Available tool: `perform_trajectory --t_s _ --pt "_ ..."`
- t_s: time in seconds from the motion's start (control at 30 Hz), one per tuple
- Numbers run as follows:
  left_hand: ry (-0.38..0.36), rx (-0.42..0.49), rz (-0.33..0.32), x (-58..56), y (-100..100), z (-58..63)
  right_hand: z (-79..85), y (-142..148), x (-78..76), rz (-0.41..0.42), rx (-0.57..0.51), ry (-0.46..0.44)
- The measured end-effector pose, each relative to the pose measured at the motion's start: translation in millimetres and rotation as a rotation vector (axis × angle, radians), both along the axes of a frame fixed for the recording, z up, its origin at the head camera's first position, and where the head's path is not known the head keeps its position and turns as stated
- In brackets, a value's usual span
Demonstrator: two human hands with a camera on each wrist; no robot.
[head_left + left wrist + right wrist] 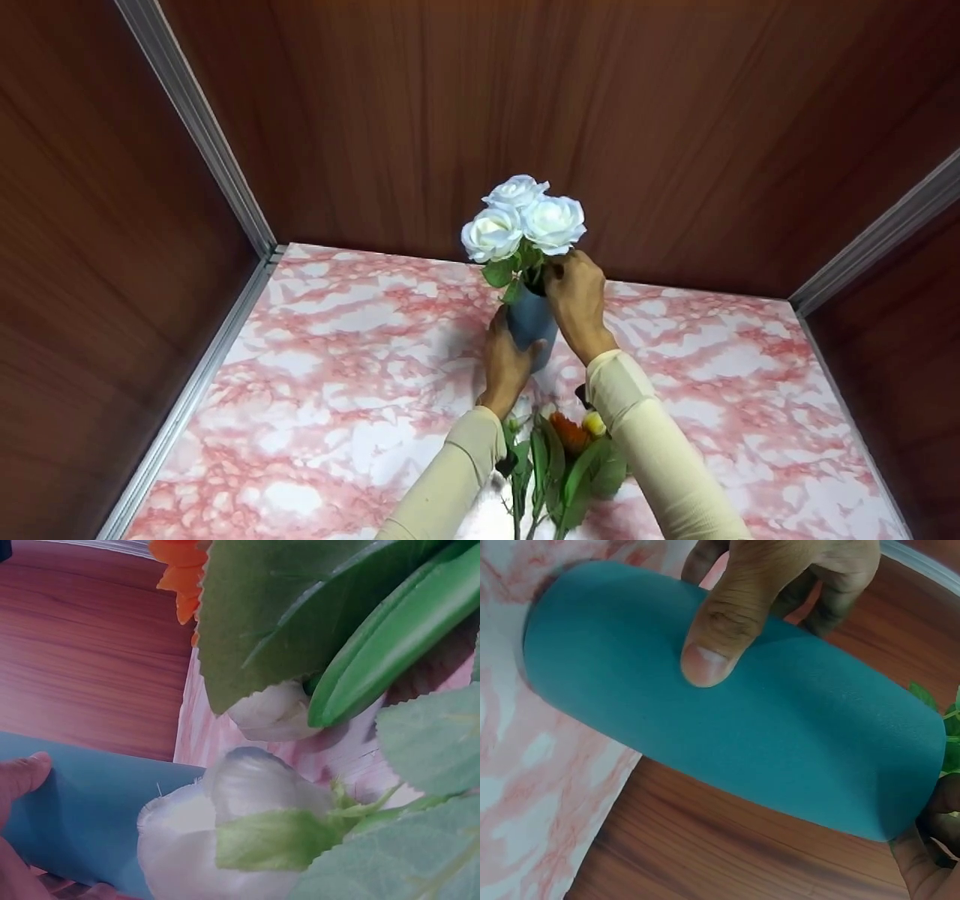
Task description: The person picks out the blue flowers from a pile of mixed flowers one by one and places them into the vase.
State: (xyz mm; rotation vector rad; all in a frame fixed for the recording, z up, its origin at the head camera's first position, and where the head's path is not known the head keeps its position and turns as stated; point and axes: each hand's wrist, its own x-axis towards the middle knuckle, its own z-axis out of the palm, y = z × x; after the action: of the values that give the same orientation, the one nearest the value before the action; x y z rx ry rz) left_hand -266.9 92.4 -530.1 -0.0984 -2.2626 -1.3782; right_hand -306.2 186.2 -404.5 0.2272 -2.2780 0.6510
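A tall blue vase [531, 330] stands upright near the back of the table. My left hand [505, 360] grips its side; in the right wrist view the left thumb [712, 652] presses flat on the wall of the vase. Three pale blue-white roses [553, 223] with green leaves [499, 271] rise from its mouth. At the rim, just under the blooms, my right hand [581, 300] has its fingers curled around a rose stem, which the hand mostly hides. The right fingertips [946, 821] show beside the rim in the right wrist view.
Nearer to me, between the forearms, several loose flowers lie on the pink-and-white marbled table [337, 420]: an orange flower [570, 433], a yellow bud [594, 423], white flowers [217, 832] and broad green leaves [581, 480]. A brown wood-patterned wall [375, 135] stands close behind the vase.
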Motion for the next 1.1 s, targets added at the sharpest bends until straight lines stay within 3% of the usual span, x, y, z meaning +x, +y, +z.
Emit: perform_trajectory --t_s 0.33,0.8,1.1 --pt "0.011 -0.033 0.033 3.2 -0.7 1.2 2.0 -0.7 3.4 -0.002 -0.009 -0.031" --pt "0.035 -0.023 0.030 4.4 -1.1 0.8 5.9 5.5 14.8 0.039 -0.071 0.049" --pt "0.067 -0.014 0.018 9.5 -4.0 2.0 12.1 7.0 27.0 0.128 -0.173 -0.012"
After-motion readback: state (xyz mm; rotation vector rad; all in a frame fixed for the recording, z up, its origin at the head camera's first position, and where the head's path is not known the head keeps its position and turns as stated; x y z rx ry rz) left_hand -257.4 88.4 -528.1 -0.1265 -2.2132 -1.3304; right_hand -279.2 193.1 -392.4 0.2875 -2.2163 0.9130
